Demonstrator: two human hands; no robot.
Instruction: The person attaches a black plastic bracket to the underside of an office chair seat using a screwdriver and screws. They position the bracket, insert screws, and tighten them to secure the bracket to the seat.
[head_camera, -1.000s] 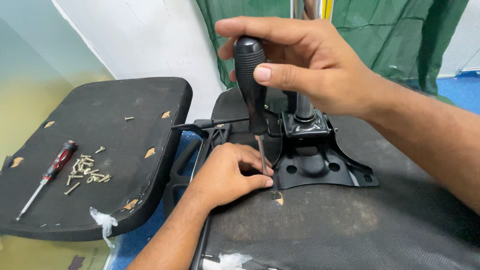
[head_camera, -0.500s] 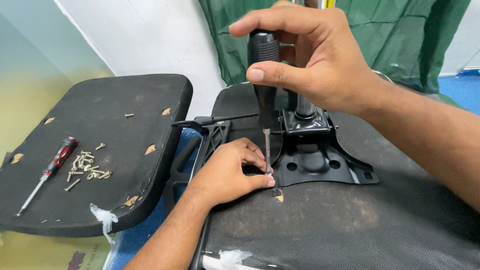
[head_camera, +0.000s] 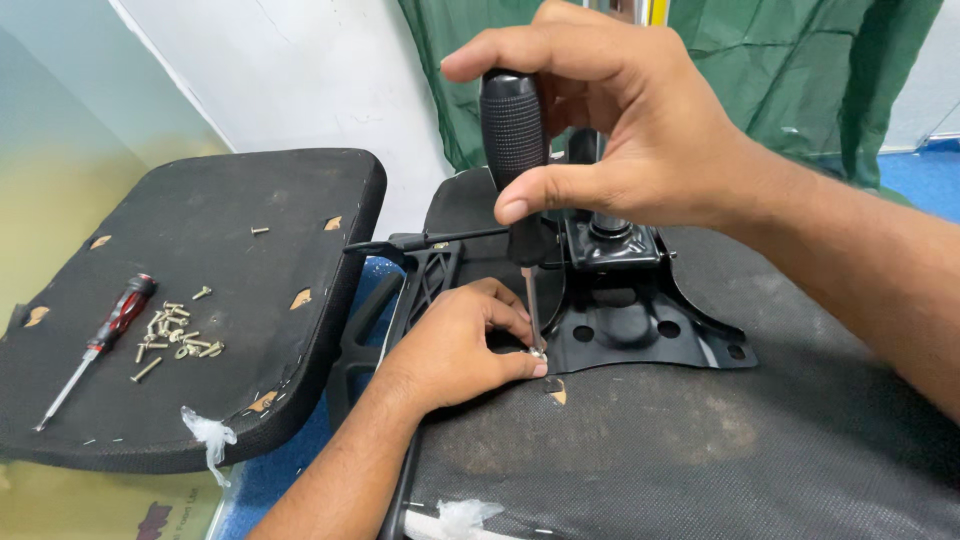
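The right hand (head_camera: 610, 130) grips a black-handled screwdriver (head_camera: 515, 150) upright over the black metal chair plate (head_camera: 640, 335). The left hand (head_camera: 460, 345) pinches a small silver screw (head_camera: 538, 353) at the plate's left corner, not yet seated; its other holes look empty.

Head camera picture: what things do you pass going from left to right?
Red screwdriver → pile of loose screws → left hand → black screwdriver held in the right hand → black metal chair plate.

Red-handled screwdriver (head_camera: 112, 323) beside loose screws (head_camera: 178, 338); green cloth (head_camera: 790, 70) behind.
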